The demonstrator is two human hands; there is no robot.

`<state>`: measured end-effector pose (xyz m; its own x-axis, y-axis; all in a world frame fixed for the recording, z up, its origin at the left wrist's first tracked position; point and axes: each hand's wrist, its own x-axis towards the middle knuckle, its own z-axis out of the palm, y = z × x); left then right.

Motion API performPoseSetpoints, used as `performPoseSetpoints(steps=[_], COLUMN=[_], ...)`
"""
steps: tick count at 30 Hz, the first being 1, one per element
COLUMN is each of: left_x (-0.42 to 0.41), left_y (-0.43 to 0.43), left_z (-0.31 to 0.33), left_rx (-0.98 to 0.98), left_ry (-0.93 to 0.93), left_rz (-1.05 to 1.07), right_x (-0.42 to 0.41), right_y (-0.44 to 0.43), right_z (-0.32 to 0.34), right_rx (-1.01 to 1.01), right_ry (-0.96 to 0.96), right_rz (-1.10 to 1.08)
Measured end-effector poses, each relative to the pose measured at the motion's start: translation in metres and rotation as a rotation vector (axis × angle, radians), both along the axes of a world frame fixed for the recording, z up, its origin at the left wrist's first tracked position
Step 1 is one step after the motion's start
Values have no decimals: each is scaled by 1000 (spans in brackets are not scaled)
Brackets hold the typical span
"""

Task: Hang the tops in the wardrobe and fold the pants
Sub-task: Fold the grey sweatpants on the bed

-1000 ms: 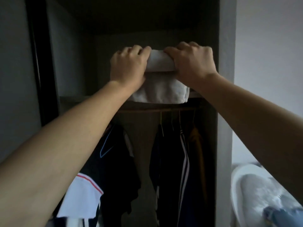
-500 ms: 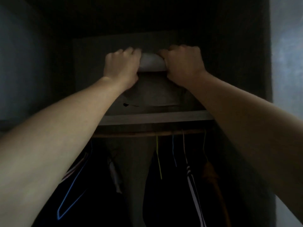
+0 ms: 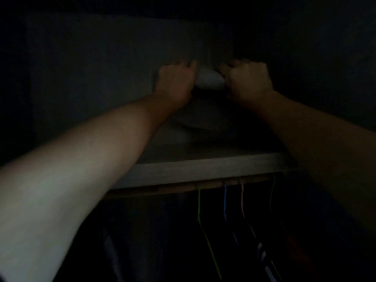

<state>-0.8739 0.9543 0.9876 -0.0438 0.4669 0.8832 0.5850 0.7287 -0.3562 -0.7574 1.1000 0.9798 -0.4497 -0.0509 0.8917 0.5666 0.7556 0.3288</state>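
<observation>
Left hand [image 3: 175, 82] and right hand [image 3: 247, 80], each grip clenched on a folded pale garment [image 3: 209, 79], at the wardrobe shelf [image 3: 203, 169]; with hangers [image 3: 199, 202] below apparently loaded, the task looks nearly done.

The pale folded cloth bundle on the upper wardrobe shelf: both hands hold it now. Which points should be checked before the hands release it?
1. Pale folded cloth bundle lies behind the front edge of the grey wooden shelf: ok.
2. Left hand and right hand both grip the bundle's top: ok.
3. Bundle's underside rests fully on the shelf: cannot tell, too dark.
4. Folds are tidy: cannot tell, blurred.
5. Both forearms pass above the shelf edge, apart from the thin coloured hangers below: ok.
</observation>
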Motion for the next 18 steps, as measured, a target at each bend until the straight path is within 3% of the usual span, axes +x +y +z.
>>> performPoseSetpoints(steps=[5, 10, 15, 18], left_x=[4, 24, 33, 31], left_y=[14, 3, -20, -33], left_z=[-40, -43, -30, -19], left_rx=[-476, -658, -694, -614], left_ry=[-236, -320, -871, -1010], left_rz=[104, 160, 4, -54], right_x=[8, 19, 32, 39], right_y=[6, 1, 2, 0], right_z=[-37, -46, -40, -32], right_rx=[-352, -330, -558, -783], right_ry=[-569, -593, -715, -708], right_rz=[-50, 21, 121, 268])
